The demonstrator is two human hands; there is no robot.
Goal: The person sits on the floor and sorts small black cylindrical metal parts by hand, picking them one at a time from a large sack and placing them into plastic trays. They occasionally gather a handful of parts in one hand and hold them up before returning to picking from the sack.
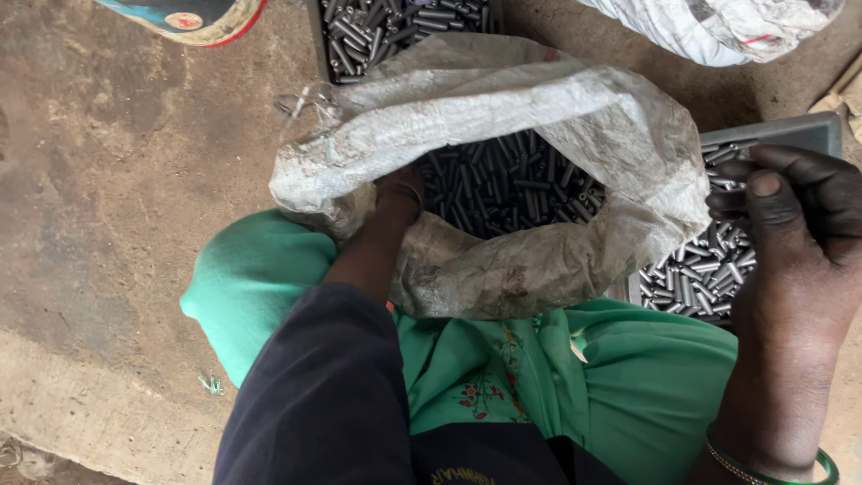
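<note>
While the left hand (pixel 398 199) reaches into the woven sack (pixel 503 117), its grip cannot be told.
At right of frame, the right hand (pixel 790 224) pinches small metal pins (pixel 729 175) above a grey tray (pixel 808 133).

Dark navy sleeve (pixel 323 395), green embroidered garment (pixel 503 377), green wrist bangles (pixel 772 471)

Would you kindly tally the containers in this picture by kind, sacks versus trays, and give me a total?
Woven sacks: 2, the open sack of small metal cylinders that the left hand reaches into, and one at top right.
Trays of cylinders: 2, one at top, one under the right hand.
Total: 4
</note>
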